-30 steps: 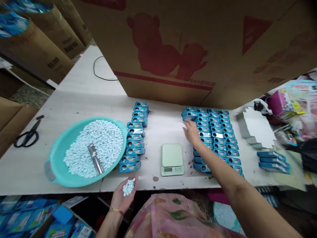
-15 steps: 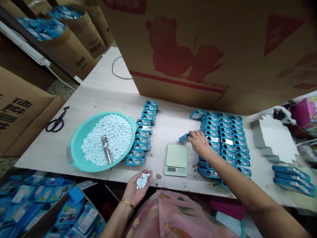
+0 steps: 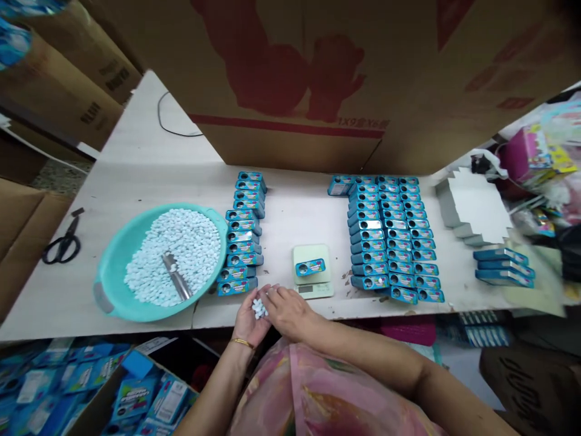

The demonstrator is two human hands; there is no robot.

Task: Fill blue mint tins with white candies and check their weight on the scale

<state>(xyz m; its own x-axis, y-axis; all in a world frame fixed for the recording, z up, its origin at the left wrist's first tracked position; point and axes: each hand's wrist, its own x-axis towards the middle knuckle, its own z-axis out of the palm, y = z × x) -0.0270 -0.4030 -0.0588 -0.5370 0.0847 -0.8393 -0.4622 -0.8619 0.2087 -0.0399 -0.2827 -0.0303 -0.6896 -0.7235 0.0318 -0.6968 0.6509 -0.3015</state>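
Note:
My left hand point(image 3: 250, 324) is cupped palm up at the table's front edge, holding a small heap of pale blue candies point(image 3: 259, 309). My right hand point(image 3: 290, 310) reaches over that palm, its fingers bent together and touching the heap; the fingertips are partly hidden. Just beyond the hands, a small blue tin point(image 3: 310, 267) with a dark round opening lies on the pale kitchen scale point(image 3: 313, 290). To the left, a teal basin point(image 3: 106, 272) holds many more candies, with a metal scoop point(image 3: 178, 278) resting among them.
One column of blue tins point(image 3: 245, 227) stands beside the basin; several more rows point(image 3: 393, 236) are right of the scale. A large carton point(image 3: 290, 142) rises at the back. Scissors point(image 3: 63, 242) lie far left. White cardboard pieces point(image 3: 476, 206) sit right.
My right hand has put the tin down on the scale and come left to the candies in my left palm. The view has shifted to the right.

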